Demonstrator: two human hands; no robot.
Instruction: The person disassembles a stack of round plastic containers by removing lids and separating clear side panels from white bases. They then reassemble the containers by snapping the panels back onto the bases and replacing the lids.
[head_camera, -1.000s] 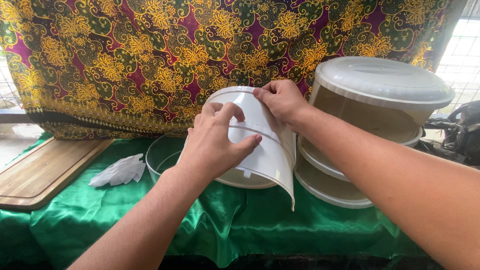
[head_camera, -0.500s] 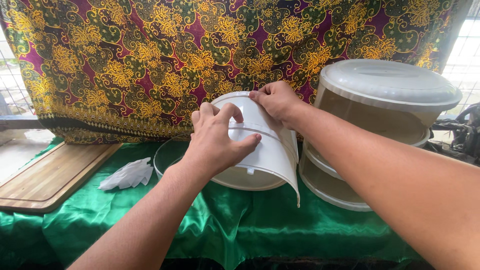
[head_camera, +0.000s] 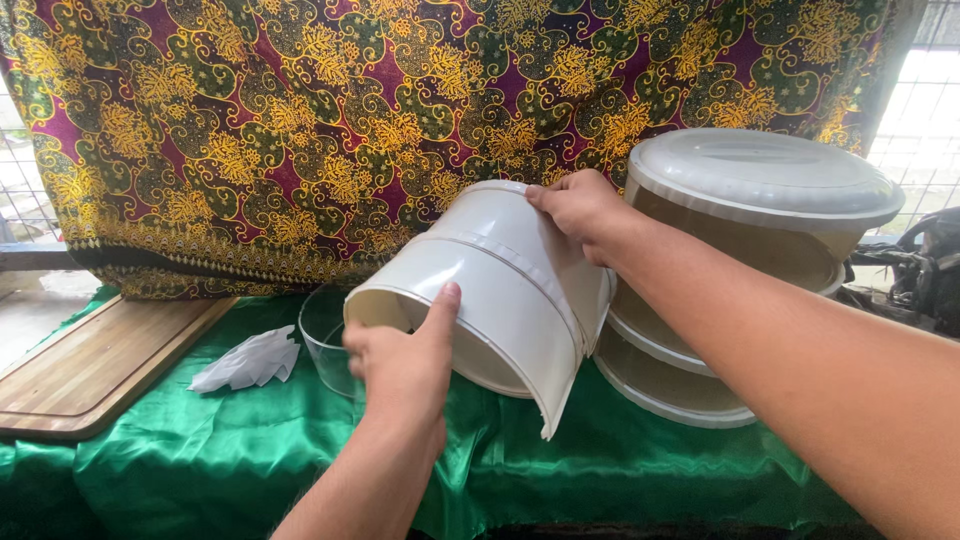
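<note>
Since a moment ago our left hand (head_camera: 400, 370) has slid off the top of the white curved plastic band (head_camera: 500, 300) down to its near rim, thumb up along the wall and fingers hooked under the edge, so that grip now pinches the rim. Our right hand (head_camera: 580, 210) stays on the far upper edge, fingers pressed onto the band, and the piece has tipped so its open mouth faces down and left. We judge the band is being turned over in both hands, held off the desk, not set down.

Below the band sits a clear glass bowl (head_camera: 335, 345), partly hidden by it. Left of the bowl lies a crumpled white tissue (head_camera: 248, 362), and further left a wooden cutting board (head_camera: 100, 365). On the right stands a stack of lidded round containers (head_camera: 760, 220), just beside the band. A shiny green cloth (head_camera: 620, 470) covers the desk; behind hangs a patterned gold, green and purple fabric (head_camera: 300, 120), with bright windows at both edges.
</note>
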